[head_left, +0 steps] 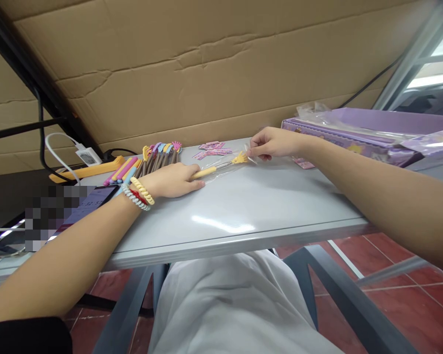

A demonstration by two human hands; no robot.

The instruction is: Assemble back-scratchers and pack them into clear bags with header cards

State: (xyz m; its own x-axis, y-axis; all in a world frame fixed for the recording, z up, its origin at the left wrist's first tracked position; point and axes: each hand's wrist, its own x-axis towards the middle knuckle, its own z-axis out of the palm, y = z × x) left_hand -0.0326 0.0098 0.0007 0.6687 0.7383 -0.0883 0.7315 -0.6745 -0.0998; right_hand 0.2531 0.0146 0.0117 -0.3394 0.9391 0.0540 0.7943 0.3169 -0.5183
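A yellow back scratcher (206,172) with a small hand-shaped tip lies on the table inside a clear plastic sleeve (225,169). My left hand (177,179), wearing coiled bands at its wrist, is closed around the handle end. At the hand-shaped tip, my right hand (262,145) pinches the end of the sleeve between thumb and fingers. Just behind are several pink printed cards (216,149). More back scratchers (158,155) with coloured hand tips lie in a bunch beyond my left hand, their handles (123,169) pointing left.
A purple printed box (354,142) holding clear plastic sleeves stands at the right. At the left lie a phone (92,201), a white charger (88,156) with cable and a yellow-orange tool (92,169). A cardboard sheet (170,73) rises behind the table (280,206).
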